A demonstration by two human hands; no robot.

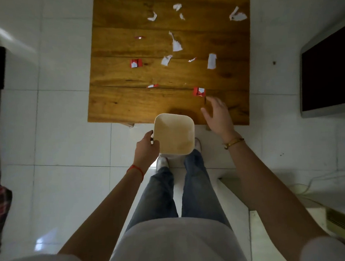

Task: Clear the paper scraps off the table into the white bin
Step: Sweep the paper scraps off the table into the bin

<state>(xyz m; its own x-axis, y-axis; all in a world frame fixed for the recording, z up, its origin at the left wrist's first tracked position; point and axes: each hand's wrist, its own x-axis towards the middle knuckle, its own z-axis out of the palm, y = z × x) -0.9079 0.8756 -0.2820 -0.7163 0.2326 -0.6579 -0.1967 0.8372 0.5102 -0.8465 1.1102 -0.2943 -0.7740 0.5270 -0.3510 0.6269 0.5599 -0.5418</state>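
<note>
Holding the white bin point(175, 137) in left grip point(146, 147), right grip point(217, 115) wide near torn scraps point(176, 42)

There is just one view, from a camera on the person's head. It looks almost straight down. The person's own body, legs and both arms fill the bottom of the view, very close. The wooden desk point(170, 70) lies further off, in the top half. White floor tiles point(67, 136) show on both sides. The wide lens bends the edges.
</note>
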